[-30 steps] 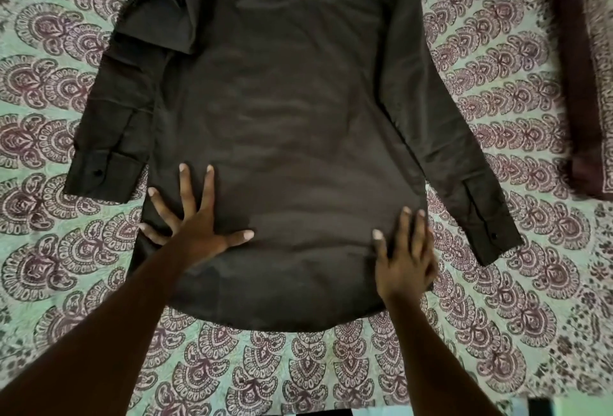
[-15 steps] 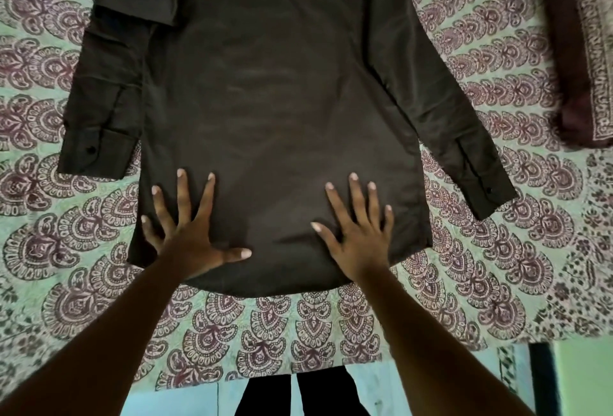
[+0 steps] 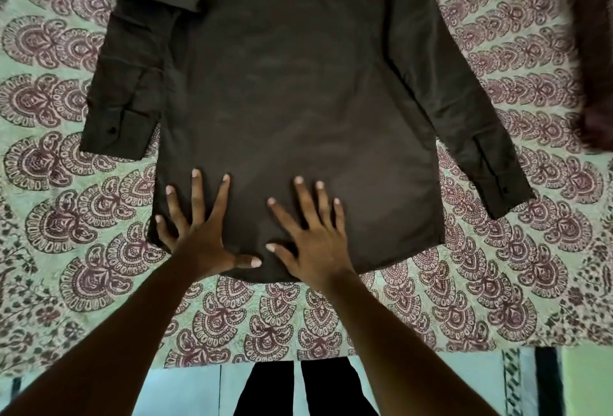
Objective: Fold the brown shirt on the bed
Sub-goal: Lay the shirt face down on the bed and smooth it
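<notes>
Head view: the brown shirt (image 3: 292,90) lies spread flat on the bed (image 3: 43,233), its hem toward the person and its upper part running out of the top of the picture. The bed is covered by a pale green bedsheet (image 3: 497,283) printed with maroon fan-shaped motifs.

The left hand (image 3: 202,236) rests palm down on the lower left part of the shirt, fingers splayed wide and holding nothing; its little finger reaches close to the shirt's left edge and its thumb points right along the hem. The right hand (image 3: 315,243) lies flat just beside it, also spread wide and gripping nothing, its thumb nearly meeting the left thumb near the middle of the hem.

The shirt's left sleeve (image 3: 129,77) lies alongside the body, with its buttoned cuff (image 3: 116,133) on the bedsheet and a fold of cloth near the shoulder. The right sleeve (image 3: 464,97) slants outward, its cuff (image 3: 501,180) lying apart from the body.

A dark maroon cloth (image 3: 593,60) lies at the right edge, blurred. Below the bed's edge, the person's dark trouser legs (image 3: 305,389) show.
</notes>
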Demonstrator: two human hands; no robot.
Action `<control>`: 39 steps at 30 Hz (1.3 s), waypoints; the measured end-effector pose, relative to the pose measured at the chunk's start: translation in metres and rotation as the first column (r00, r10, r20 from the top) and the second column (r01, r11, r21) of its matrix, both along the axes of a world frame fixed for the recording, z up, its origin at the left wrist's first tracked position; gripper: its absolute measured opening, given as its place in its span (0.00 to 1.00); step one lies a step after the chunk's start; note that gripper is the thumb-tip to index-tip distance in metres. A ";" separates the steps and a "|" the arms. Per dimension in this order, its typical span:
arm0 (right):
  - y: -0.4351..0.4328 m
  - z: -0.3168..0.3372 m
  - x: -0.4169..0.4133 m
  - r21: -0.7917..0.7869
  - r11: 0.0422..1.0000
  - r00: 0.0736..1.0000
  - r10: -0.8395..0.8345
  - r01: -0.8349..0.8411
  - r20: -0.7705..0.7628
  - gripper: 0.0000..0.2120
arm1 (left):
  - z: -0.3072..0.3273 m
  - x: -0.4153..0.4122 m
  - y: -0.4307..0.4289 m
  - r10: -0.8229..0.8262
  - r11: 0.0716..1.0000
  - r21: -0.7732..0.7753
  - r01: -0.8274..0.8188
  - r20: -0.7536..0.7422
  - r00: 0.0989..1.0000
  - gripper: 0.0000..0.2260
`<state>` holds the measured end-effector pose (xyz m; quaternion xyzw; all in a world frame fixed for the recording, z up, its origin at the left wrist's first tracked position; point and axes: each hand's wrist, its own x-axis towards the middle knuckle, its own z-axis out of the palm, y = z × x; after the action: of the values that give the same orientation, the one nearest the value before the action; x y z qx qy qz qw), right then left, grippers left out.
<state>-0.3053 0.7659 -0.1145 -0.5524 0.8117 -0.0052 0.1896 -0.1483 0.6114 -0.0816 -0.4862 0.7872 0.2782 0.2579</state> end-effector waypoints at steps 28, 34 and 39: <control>0.120 0.007 -0.068 0.100 0.790 0.795 -0.593 0.605 -0.124 0.36 | -0.002 0.000 -0.002 0.005 1.000 0.000 -0.005 0.017 1.000 0.75; 0.054 0.018 -0.090 -0.095 0.832 0.826 -0.554 0.546 -0.106 0.36 | -0.008 -0.011 0.007 0.042 0.963 -0.261 -0.071 -0.114 0.993 0.53; -0.029 -0.001 -0.107 -0.135 0.989 0.997 -0.067 0.062 -0.037 0.30 | -0.008 -0.076 -0.008 -0.178 0.917 -0.395 0.056 -0.281 0.943 0.43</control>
<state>-0.4127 0.7371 -0.1159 -0.5373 0.8307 -0.0544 0.1351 -0.2238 0.6030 -0.0894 -0.4284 0.8849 0.1768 0.0475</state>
